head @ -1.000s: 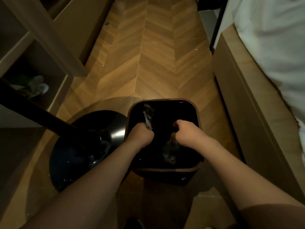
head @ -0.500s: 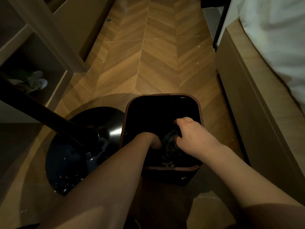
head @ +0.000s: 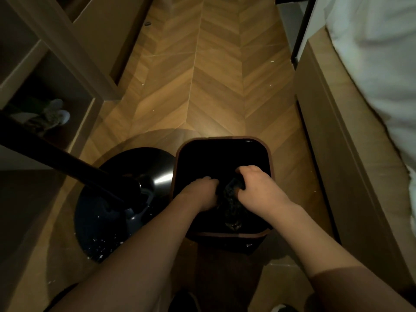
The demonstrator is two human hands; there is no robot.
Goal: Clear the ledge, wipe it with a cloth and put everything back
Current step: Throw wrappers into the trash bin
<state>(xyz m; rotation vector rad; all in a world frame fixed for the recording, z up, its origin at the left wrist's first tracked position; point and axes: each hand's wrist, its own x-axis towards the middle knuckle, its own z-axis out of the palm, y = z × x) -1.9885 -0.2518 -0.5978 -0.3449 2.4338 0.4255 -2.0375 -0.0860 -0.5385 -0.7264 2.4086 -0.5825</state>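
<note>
A dark square bin (head: 221, 140) with a brown rim stands on the wooden floor below me. Both my hands are over its opening. My left hand (head: 200, 192) and my right hand (head: 254, 185) each grip one side of a dark cloth (head: 231, 194), which hangs bunched between them down into the bin. The cloth's lower end is lost in the dark inside. The ledge itself is not recognisable in this view.
A round black lamp base (head: 117, 203) with a slanting black pole (head: 67, 163) sits left of the bin. Open shelving (head: 45, 91) with a small plush item (head: 51, 115) stands at left. A wooden bed frame (head: 337, 143) with white bedding (head: 382, 64) runs along the right.
My hands came closer together over the bin and now hold the cloth between them. The pale scrap seen at my left hand a second ago is gone from sight.
</note>
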